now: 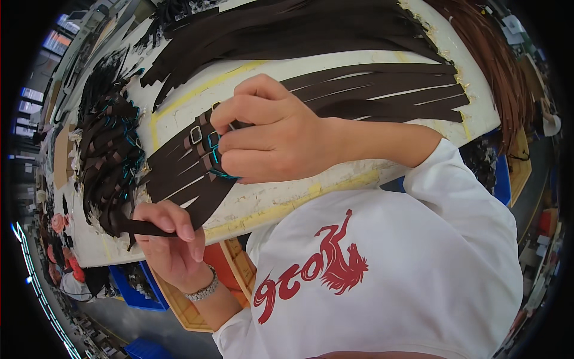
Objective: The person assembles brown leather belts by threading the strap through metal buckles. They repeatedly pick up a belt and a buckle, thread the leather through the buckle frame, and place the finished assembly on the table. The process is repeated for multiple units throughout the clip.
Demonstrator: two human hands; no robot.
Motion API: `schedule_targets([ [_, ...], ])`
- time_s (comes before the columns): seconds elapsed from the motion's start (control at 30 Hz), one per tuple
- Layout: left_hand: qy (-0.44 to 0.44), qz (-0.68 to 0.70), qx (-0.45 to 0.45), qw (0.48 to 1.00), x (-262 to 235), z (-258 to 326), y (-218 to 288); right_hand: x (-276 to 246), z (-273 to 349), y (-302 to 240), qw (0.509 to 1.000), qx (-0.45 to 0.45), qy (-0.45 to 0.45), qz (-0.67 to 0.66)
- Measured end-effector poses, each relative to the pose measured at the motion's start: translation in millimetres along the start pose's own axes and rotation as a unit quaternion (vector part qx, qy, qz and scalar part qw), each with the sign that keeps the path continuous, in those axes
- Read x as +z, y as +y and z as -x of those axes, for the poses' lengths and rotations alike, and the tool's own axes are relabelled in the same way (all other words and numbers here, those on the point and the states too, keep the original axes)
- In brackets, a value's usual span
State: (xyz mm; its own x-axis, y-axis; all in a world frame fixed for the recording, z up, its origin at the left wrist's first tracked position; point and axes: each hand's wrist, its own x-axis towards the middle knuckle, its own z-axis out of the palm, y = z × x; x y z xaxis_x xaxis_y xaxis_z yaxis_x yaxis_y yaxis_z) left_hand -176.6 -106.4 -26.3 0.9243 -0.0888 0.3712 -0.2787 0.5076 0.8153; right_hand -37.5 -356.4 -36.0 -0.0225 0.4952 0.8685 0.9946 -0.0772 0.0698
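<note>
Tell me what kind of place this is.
Probably a strap or belt workshop. Rows of dark brown straps cover a white worktable, a heap of buckled straps lies alongside, and both hands, left hand and right hand, handle straps.

Straps (371,96) lie on table (287,200), pile (110,155) at left.

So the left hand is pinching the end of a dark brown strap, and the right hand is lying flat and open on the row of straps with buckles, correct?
Not quite. In the head view the right hand is not flat and open: its fingers are curled, gripping the buckled straps on the white table. The rest holds: the left hand pinches the end of a dark brown strap.
</note>
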Motion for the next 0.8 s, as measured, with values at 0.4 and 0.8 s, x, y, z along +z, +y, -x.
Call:
schedule_targets([
  [0.4,0.061,-0.331,-0.350,0.874,-0.8,27.8,-23.3,27.2,38.1,7.8,0.639,0.374,-0.486,-0.464],
  [0.8,0.117,-0.274,-0.388,0.872,15.6,37.7,-28.8,22.5,35.2,-18.4,0.562,0.422,-0.460,-0.543],
])
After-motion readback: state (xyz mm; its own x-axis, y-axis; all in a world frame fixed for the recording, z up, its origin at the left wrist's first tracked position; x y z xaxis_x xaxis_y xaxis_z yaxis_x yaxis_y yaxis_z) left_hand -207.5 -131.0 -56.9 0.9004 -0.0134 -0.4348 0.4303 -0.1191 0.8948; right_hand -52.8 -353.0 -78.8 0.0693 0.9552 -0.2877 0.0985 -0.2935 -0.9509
